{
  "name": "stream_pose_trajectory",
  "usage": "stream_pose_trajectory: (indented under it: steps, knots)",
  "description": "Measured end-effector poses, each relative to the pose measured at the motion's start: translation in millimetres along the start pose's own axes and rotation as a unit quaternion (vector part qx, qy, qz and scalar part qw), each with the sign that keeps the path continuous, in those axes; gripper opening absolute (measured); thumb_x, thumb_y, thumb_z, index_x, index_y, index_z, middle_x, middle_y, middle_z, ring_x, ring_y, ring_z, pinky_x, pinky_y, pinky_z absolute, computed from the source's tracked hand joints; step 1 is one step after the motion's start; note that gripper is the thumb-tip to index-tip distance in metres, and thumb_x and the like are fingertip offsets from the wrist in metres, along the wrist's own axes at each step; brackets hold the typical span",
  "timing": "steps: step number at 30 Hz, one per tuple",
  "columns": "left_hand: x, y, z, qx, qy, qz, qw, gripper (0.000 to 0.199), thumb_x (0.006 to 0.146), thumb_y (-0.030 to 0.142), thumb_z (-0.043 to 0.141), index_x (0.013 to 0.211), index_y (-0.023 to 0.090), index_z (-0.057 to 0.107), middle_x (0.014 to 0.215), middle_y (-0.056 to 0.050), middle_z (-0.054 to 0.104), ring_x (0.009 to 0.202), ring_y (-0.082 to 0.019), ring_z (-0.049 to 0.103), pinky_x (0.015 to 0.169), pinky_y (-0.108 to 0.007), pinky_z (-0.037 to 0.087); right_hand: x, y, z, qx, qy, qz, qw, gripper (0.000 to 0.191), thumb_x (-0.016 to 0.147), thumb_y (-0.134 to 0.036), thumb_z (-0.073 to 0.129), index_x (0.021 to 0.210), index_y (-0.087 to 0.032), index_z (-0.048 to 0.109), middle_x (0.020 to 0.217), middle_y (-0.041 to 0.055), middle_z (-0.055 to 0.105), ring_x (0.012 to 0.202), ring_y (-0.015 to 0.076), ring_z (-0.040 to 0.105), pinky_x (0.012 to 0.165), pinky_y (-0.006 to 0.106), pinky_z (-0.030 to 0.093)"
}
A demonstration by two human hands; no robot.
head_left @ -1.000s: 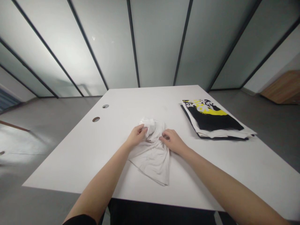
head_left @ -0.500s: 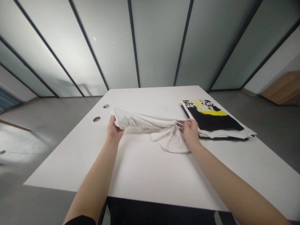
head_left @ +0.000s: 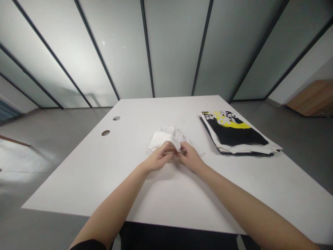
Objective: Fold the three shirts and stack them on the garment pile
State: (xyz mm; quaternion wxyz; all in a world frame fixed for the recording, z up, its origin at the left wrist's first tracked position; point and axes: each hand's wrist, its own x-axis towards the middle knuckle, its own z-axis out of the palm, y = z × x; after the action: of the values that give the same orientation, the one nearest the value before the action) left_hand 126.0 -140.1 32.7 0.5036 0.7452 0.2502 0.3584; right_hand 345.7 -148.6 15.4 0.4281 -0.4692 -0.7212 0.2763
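Okay, the left hand (head_left: 159, 159) and the right hand (head_left: 190, 157) are working close together near the middle of the table, with the left forearm (head_left: 111, 205) and the right forearm (head_left: 249, 198) angling in from the bottom corners of the view! The left hand lies turned over the cloth, its fingers curled in and pinching the near edge. The right hand comes in from the other side, fingers tucked and gripping as well, fingertips just beside the left's. That's a narrow hold from both hands, with the fabric gathered between them.

And there's the bunched white cotton garment (head_left: 165, 136), a crumpled, lumpy heap with folds running every which way and a thin edge trailing out past the right hand. No sleeve or collar can be picked out from here. It sits around the centre of the white rectangular table (head_left: 78, 177), hands at its near side. Off to the right, well apart from it, lies a neatly folded black-and-white garment with a yellow print (head_left: 231, 133). Two round cable holes (head_left: 105, 133) mark the tabletop at the left, with a grey floor (head_left: 52, 156) and frosted glass panels (head_left: 177, 48) beyond.
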Motion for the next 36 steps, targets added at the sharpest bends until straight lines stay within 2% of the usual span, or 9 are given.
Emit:
stream_pose_trajectory:
  steps: [2, 5, 9, 13, 19, 23, 27, 31, 36]
  knots:
    - [0.5, -1.6, -2.8, 0.137, 0.073, 0.025, 0.988, 0.026, 0.105, 0.034, 0.056, 0.126, 0.025, 0.067, 0.121, -0.012, 0.073, 0.113, -0.026, 0.07, 0.097, -0.041, 0.059, 2.8, 6.6, -3.8, 0.053, 0.019, 0.024, 0.998, 0.014, 0.093, -0.04, 0.062, 0.094, -0.026, 0.061, 0.089, 0.0026, 0.065, 0.083, 0.023, 0.06, 0.075, 0.035, 0.05]
    - [3.9, -10.2, -15.6, 0.301, 0.251, 0.01, 0.92, 0.021, 0.096, 0.027, 0.06, 0.115, 0.022, 0.069, 0.11, -0.013, 0.075, 0.105, -0.029, 0.07, 0.096, -0.046, 0.057, 4.7, 11.1, -7.8, 0.178, 0.063, 0.095, 0.977, 0.02, 0.094, -0.047, 0.06, 0.1, -0.028, 0.056, 0.088, -0.0009, 0.065, 0.08, 0.0206, 0.06, 0.071, 0.031, 0.049]
    - [8.5, -21.6, -35.8, 0.338, 0.381, -0.041, 0.86, 0.019, 0.085, 0.025, 0.069, 0.103, 0.022, 0.071, 0.099, -0.013, 0.074, 0.103, -0.035, 0.07, 0.096, -0.048, 0.054, 4.0, 7.0, -4.7, 0.316, 0.037, 0.183, 0.93, 0.031, 0.091, -0.056, 0.065, 0.103, -0.03, 0.052, 0.08, -0.0049, 0.064, 0.07, 0.0185, 0.06, 0.062, 0.028, 0.048]
    - [7.3, -18.8, -47.2, 0.23, 0.37, -0.061, 0.898, 0.002, 0.081, 0.026, 0.073, 0.082, 0.024, 0.073, 0.085, -0.008, 0.074, 0.089, -0.03, 0.07, 0.088, -0.042, 0.054, 6.0, 9.0, -2.1, 0.331, 0.076, 0.198, 0.92, 0.035, 0.088, -0.059, 0.065, 0.104, -0.031, 0.053, 0.078, -0.0044, 0.063, 0.066, 0.0195, 0.06, 0.057, 0.028, 0.047]
    - [3.4, -15.9, -59.9, 0.003, 0.323, -0.103, 0.941, 0.02, 0.085, 0.041, 0.077, 0.081, 0.021, 0.073, 0.064, -0.002, 0.069, 0.058, -0.02, 0.065, 0.063, -0.033, 0.054, 14.4, 28.1, -15.4, 0.261, 0.177, 0.177, 0.932, 0.042, 0.087, -0.069, 0.063, 0.099, -0.03, 0.053, 0.085, -0.0004, 0.068, 0.083, 0.0246, 0.068, 0.07, 0.033, 0.056]
    - [0.6, -24.0, -68.6, 0.118, 0.335, -0.083, 0.931, 0.018, 0.084, 0.038, 0.076, 0.093, 0.023, 0.076, 0.085, -0.007, 0.077, 0.08, -0.024, 0.072, 0.071, -0.034, 0.055, 12.8, 29.3, -21.8, 0.25, 0.139, 0.152, 0.946, 0.044, 0.092, -0.072, 0.061, 0.095, -0.028, 0.059, 0.088, 0.0022, 0.072, 0.09, 0.0262, 0.07, 0.08, 0.037, 0.059]
    - [-4.6, -26.3, -65.6, 0.273, 0.173, -0.065, 0.944, 0.028, 0.08, 0.037, 0.082, 0.104, 0.025, 0.079, 0.114, -0.012, 0.078, 0.108, -0.031, 0.07, 0.098, -0.043, 0.053, 6.1, 21.1, -21.1, 0.126, 0.042, 0.094, 0.987, 0.045, 0.088, -0.06, 0.074, 0.115, -0.024, 0.068, 0.113, 0.0081, 0.075, 0.114, 0.0311, 0.068, 0.103, 0.047, 0.055]
    - [-6.4, -22.2, -61.1, 0.322, 0.082, -0.076, 0.94, 0.019, 0.09, 0.043, 0.075, 0.089, 0.024, 0.07, 0.093, -0.007, 0.072, 0.09, -0.026, 0.065, 0.087, -0.037, 0.049, 3.3, 22.5, -19.6, -0.044, 0.021, 0.011, 0.999, 0.049, 0.072, -0.037, 0.083, 0.117, -0.024, 0.07, 0.127, 0.0125, 0.069, 0.126, 0.0361, 0.061, 0.115, 0.054, 0.046]
    - [-2.5, -22.7, -67.7, 0.186, 0.232, -0.09, 0.95, 0.037, 0.101, 0.05, 0.063, 0.077, 0.024, 0.055, 0.07, 0.003, 0.052, 0.069, -0.018, 0.048, 0.068, -0.03, 0.04, 6.6, 34.1, -23.9, 0.016, 0.066, 0.05, 0.996, 0.023, 0.084, -0.032, 0.064, 0.105, -0.025, 0.066, 0.107, 0.007, 0.072, 0.103, 0.028, 0.068, 0.096, 0.044, 0.055]
